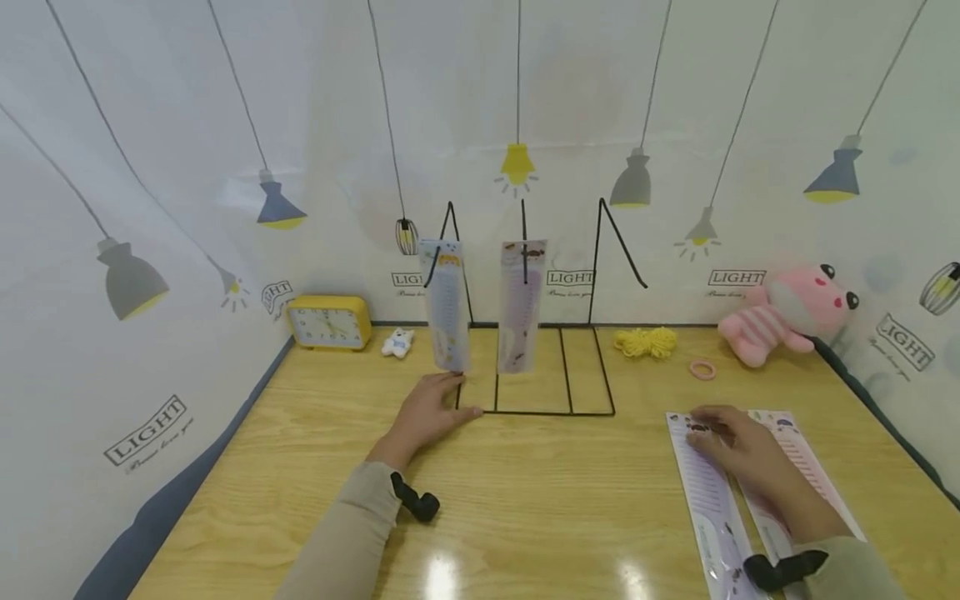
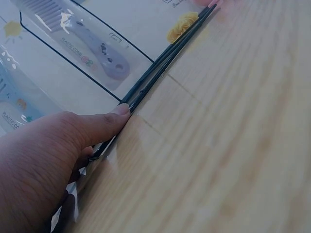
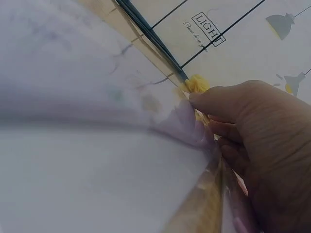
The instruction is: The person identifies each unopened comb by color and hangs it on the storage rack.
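A black wire display rack stands at the back of the table. A blue packaged comb hangs on its left hook and a purple packaged comb on the middle one; the right hook bears nothing. My left hand holds the front left corner of the rack's base, thumb on the front bar. At the right, my right hand pinches the top end of another purple packaged comb, blurred and close in the right wrist view. Beside it, partly under my arm, lies a pink packaged comb.
A yellow clock and a small white bear figure are left of the rack. To its right lie yellow yarn, a pink ring and a pink plush toy. A printed curtain stands behind the table.
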Demonstrator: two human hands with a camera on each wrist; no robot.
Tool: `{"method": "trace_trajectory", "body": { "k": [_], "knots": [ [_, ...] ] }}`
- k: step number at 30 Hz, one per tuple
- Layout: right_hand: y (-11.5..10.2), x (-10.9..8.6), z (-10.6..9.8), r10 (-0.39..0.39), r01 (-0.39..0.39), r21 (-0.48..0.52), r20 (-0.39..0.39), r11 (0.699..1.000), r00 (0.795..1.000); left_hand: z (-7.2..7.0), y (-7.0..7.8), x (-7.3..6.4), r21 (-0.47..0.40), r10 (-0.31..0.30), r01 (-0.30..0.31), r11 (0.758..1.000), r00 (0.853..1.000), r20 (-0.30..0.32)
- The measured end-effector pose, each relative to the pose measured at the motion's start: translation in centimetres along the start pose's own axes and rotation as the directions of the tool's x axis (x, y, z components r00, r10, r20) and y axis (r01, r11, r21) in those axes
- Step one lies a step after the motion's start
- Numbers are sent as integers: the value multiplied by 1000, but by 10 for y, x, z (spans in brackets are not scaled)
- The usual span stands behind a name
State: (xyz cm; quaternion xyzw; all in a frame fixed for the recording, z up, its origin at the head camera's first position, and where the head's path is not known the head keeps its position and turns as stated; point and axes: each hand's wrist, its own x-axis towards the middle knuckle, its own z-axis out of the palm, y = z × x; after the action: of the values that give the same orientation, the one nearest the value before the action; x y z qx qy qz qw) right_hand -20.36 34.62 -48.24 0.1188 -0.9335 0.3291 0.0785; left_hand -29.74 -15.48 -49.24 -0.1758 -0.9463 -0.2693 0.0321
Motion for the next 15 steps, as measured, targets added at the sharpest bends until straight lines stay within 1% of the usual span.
{"method": "trace_trajectory", "body": {
  "k": [3,6,8,11,15],
  "knots": [
    [0,1,1,-102,102,-17,-3,995,995,-1,1,0,-9,10,-10,1000,1000,-10],
    [0,1,3,-178,177,-40,-20,983,984,0,1,-1,-12,10,-11,1000,1000,-4],
    [0,0,4,-201,199,-52,-25,979,979,0,1,-1,-11,9,-9,1000,1000,-1],
    [0,-1,5,-217,215,-45,-27,975,976,1,0,-2,-13,6,-6,1000,1000,-6],
    [-1,-2,7,-254,252,-61,-27,966,967,1,0,-2,-16,14,-14,1000,1000,-10]
  ]
}}
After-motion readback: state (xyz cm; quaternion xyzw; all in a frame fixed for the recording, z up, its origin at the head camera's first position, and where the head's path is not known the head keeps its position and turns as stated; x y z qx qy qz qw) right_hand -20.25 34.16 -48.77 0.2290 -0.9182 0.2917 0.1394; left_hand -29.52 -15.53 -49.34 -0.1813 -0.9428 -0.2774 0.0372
